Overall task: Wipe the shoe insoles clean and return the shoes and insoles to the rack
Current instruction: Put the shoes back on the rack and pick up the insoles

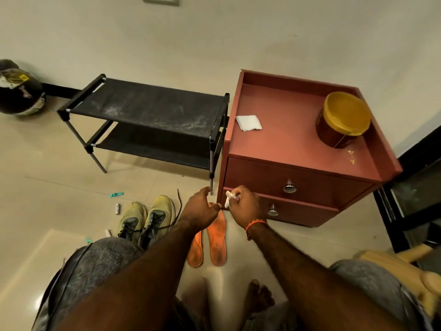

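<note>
Two orange insoles (216, 240) lie side by side on the floor between my knees, toes pointing at the cabinet. My left hand (201, 209) hovers over the toe of the right insole with relaxed fingers, its fingertips near the tip. My right hand (242, 204) grips a crumpled white tissue (228, 198) just above the same toe end. A pair of yellow-green shoes (148, 218) with dark laces stands on the floor to the left. The black two-tier rack (148, 108) stands behind them with nothing on its shelves.
A reddish two-drawer cabinet (298, 144) stands right of the rack, carrying a folded white tissue (248, 122) and a yellow-lidded jar (343, 119). A helmet (20, 89) sits far left. Small bits of litter (117, 194) dot the floor. My bare foot (257, 297) rests below the insoles.
</note>
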